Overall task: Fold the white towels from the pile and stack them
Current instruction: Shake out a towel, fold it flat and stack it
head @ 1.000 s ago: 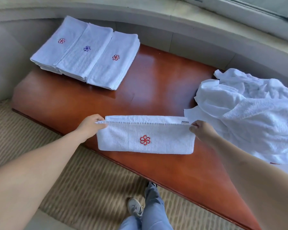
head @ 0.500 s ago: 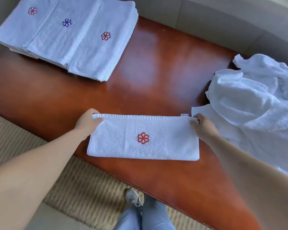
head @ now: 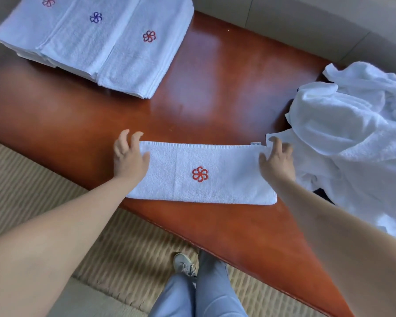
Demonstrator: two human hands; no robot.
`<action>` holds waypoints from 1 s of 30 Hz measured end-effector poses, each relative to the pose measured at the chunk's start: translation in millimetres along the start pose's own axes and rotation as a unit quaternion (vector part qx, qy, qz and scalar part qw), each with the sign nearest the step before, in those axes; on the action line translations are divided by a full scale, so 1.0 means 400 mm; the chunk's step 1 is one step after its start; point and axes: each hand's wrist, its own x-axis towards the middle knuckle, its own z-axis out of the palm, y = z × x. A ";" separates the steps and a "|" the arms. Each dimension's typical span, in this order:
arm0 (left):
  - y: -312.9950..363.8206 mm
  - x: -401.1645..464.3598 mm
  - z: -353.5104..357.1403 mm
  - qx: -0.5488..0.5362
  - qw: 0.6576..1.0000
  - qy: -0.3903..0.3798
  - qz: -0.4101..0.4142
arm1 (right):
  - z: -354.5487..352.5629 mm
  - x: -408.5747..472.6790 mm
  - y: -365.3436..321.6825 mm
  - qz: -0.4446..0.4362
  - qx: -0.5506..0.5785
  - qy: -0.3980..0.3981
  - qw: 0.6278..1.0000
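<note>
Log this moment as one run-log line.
stage: fold | left hand: open, on towel | right hand: open, on towel | stacks: far left | pile: right

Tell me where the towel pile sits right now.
In the head view, the unfolded towel pile lies at the table's right end, just beyond the right hand.

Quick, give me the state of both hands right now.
Left hand: open, fingers spread, at the left end of the folded towel.
Right hand: open, fingers spread, at the towel's right end.
</note>
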 end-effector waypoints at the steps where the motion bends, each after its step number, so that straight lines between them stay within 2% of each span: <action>1: 0.013 -0.035 0.004 0.030 0.999 0.001 0.033 | 0.005 -0.040 -0.011 -0.022 -0.023 0.030 0.999; 3: 0.040 -0.105 0.021 0.068 0.992 -0.045 0.097 | 0.030 -0.124 -0.041 -0.099 -0.050 0.047 0.993; 5: 0.066 -0.155 0.053 0.096 0.978 -0.098 0.156 | 0.074 -0.191 -0.081 -0.170 -0.055 0.011 0.984; 9: 0.126 -0.148 0.134 0.149 0.956 -0.119 0.224 | 0.185 -0.232 -0.157 -0.257 -0.063 -0.015 0.964; 11: 0.128 -0.129 0.184 0.149 0.956 -0.101 0.232 | 0.246 -0.227 -0.165 -0.270 -0.068 0.000 0.960; 15: 0.080 -0.123 0.265 0.152 0.949 -0.004 0.276 | 0.337 -0.211 -0.125 -0.290 -0.086 0.074 0.950; 16: 0.073 -0.122 0.265 0.155 0.947 0.001 0.281 | 0.338 -0.207 -0.121 -0.298 -0.084 0.079 0.948; 19: 0.050 -0.128 0.228 0.177 0.947 -0.041 0.266 | 0.296 -0.208 -0.089 -0.274 -0.102 0.044 0.955; 23: -0.068 -0.130 0.146 0.172 0.966 -0.072 0.180 | 0.203 -0.174 0.063 -0.156 -0.130 0.022 0.979; 27: -0.152 -0.130 0.140 0.109 0.980 -0.040 0.160 | 0.185 -0.155 0.168 -0.156 -0.102 0.049 0.981; 30: -0.148 -0.132 0.158 0.127 0.977 -0.027 0.170 | 0.204 -0.151 0.175 -0.157 -0.110 0.064 0.979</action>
